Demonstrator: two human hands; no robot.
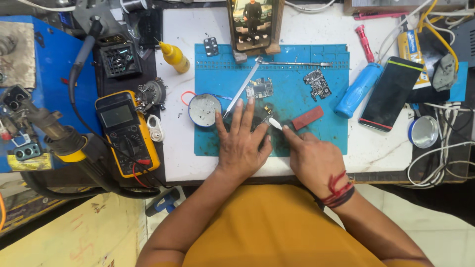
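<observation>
Two hands rest on the blue mat (307, 106). My left hand (242, 143), fingers spread, presses down on a dark part I mostly hide. My right hand (311, 158) pinches a small white tool (275, 123); its tip is hard to make out.

A yellow multimeter (127, 132) lies left of the blue mat (316, 133), beside a yellow squeeze bottle (174, 56). On the mat lie a green circuit board (317, 84) and a red block (307, 117). To the right rest a blue tool handle (357, 90) and a dark phone (391, 94). A round tin (204, 110) stands near the mat's left edge.
</observation>
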